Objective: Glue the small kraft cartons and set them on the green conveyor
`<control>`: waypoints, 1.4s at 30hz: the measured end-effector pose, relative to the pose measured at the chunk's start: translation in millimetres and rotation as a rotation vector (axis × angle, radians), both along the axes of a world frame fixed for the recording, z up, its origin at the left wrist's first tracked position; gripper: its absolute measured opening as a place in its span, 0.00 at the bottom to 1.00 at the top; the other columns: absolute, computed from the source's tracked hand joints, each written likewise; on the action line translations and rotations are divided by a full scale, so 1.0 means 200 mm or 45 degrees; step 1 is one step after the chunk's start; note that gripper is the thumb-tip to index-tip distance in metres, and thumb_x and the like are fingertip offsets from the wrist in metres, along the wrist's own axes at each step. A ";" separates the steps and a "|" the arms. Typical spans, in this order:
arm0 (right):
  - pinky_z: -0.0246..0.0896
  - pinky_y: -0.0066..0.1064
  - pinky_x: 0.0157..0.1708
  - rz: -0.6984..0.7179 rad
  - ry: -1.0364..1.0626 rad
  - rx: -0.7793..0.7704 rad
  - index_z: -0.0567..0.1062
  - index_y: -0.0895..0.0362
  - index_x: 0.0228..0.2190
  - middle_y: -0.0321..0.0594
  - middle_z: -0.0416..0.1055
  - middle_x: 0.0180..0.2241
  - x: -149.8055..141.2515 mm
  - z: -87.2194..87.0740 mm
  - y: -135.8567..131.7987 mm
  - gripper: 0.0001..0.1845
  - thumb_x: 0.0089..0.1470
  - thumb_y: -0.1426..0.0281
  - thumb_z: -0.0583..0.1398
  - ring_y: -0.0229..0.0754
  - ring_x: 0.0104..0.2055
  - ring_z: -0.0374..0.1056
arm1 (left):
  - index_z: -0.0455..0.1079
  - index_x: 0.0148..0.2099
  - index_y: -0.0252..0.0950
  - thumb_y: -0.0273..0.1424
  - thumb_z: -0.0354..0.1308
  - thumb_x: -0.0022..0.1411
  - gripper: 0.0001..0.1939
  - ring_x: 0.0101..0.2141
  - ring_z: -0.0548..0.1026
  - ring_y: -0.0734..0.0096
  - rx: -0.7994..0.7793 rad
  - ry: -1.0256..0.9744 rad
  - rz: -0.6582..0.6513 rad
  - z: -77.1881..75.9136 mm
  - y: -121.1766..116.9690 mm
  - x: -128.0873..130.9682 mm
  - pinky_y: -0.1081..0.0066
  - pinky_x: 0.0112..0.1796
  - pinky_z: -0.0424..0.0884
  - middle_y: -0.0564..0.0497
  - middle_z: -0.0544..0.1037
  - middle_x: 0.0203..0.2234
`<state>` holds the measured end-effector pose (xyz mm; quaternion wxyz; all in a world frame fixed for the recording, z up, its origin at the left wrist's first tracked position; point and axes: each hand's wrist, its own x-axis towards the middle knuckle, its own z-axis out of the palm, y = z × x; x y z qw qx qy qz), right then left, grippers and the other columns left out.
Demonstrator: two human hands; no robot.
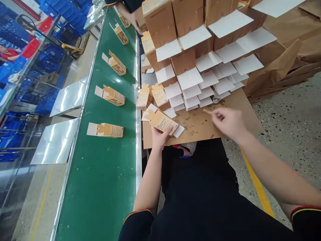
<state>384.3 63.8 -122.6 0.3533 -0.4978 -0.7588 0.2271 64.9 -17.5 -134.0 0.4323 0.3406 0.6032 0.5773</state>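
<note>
My left hand (160, 136) is wrapped round a small printed carton (163, 121), held tilted over the cardboard-topped table (198, 129). The carton's end flaps stand open, with a white flap out at each end. Slightly blurred, my right hand (229, 123) pinches a thin brownish strip (207, 111) above the table, apart from the carton. Close behind the right hand lies a small round clear item (216, 99), perhaps a tape roll. Two more open-ended cartons (159, 95) stand just beyond my left hand.
Stacked brown cartons (160, 25) with white flaps (190, 78) rise at the table's back. Along the left runs a green conveyor belt (100, 187) carrying several open cartons (110, 130). Another person's hand (135, 23) is at the far end. Brown paper (281, 63) lies right.
</note>
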 end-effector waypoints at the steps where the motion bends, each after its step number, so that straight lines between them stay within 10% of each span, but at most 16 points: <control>1: 0.67 0.33 0.34 0.114 0.065 -0.027 0.83 0.53 0.35 0.37 0.82 0.31 -0.07 -0.02 -0.10 0.08 0.65 0.74 0.64 0.41 0.30 0.74 | 0.72 0.65 0.41 0.48 0.89 0.46 0.50 0.60 0.85 0.45 -0.008 0.010 0.004 -0.01 0.00 -0.01 0.45 0.64 0.80 0.36 0.85 0.59; 9: 0.58 0.32 0.31 0.380 -0.008 -0.097 0.72 0.53 0.26 0.37 0.72 0.26 -0.48 -0.21 -0.35 0.16 0.68 0.76 0.60 0.40 0.28 0.65 | 0.68 0.66 0.40 0.49 0.87 0.49 0.50 0.60 0.84 0.45 0.001 0.085 -0.022 0.00 0.00 -0.02 0.46 0.63 0.80 0.36 0.83 0.59; 21: 0.71 0.32 0.28 -0.082 0.301 -0.113 0.84 0.51 0.33 0.37 0.79 0.26 -0.12 -0.13 -0.42 0.10 0.67 0.67 0.64 0.41 0.25 0.72 | 0.62 0.58 0.45 0.42 0.87 0.47 0.46 0.60 0.82 0.43 -0.036 0.600 0.162 -0.18 -0.12 0.13 0.48 0.62 0.78 0.43 0.80 0.53; 29: 0.73 0.31 0.26 -0.110 0.418 -0.078 0.85 0.51 0.32 0.36 0.79 0.25 -0.13 -0.08 -0.46 0.10 0.65 0.68 0.65 0.39 0.24 0.73 | 0.63 0.56 0.45 0.41 0.87 0.48 0.43 0.58 0.84 0.42 -0.086 0.639 0.112 -0.13 -0.11 0.13 0.48 0.58 0.81 0.43 0.81 0.51; 38: 0.76 0.32 0.27 -0.149 0.492 -0.071 0.86 0.50 0.35 0.36 0.80 0.26 -0.08 -0.08 -0.43 0.09 0.68 0.63 0.68 0.41 0.24 0.74 | 0.53 0.60 0.45 0.40 0.88 0.44 0.53 0.66 0.79 0.43 -0.085 0.739 0.915 0.04 -0.40 -0.69 0.42 0.65 0.80 0.37 0.74 0.65; 42: 0.75 0.33 0.26 -0.110 0.479 -0.066 0.86 0.50 0.34 0.36 0.80 0.26 -0.11 -0.09 -0.40 0.08 0.67 0.64 0.68 0.41 0.24 0.74 | 0.50 0.57 0.45 0.33 0.85 0.42 0.52 0.67 0.78 0.43 -0.302 0.725 1.025 0.10 -0.51 -0.95 0.45 0.67 0.77 0.36 0.72 0.63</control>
